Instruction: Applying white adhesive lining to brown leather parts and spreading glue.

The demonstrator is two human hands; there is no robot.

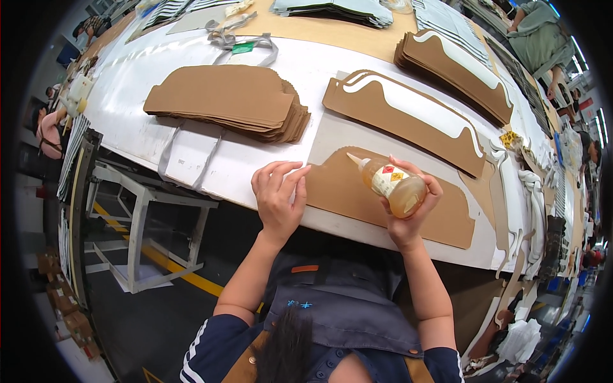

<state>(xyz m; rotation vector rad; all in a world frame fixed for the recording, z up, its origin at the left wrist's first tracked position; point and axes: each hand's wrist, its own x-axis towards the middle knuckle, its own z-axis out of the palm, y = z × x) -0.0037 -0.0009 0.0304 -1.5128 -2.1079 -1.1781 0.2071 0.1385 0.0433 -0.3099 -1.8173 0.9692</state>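
Observation:
My right hand (410,220) is wrapped round a clear squeeze bottle (391,184) of amber liquid. The bottle is tilted, its pale pointed nozzle aimed up and left over the top edge of a brown shaped panel (345,188). Whether the tip touches that edge, I cannot tell. This panel lies flat at the table's near edge. Beside its left end is my left hand (280,195), fingers loosely bent and apart, holding nothing visible. Just beyond, another brown panel (408,133) carries a white shaped strip (415,105).
Left of these lies a stack of brown panels (220,99), above grey straps (211,156). At the far right is another stack (447,80) topped with a white strip. Grey pieces (332,9) lie at the back. A white metal frame (137,236) stands below, left of the table.

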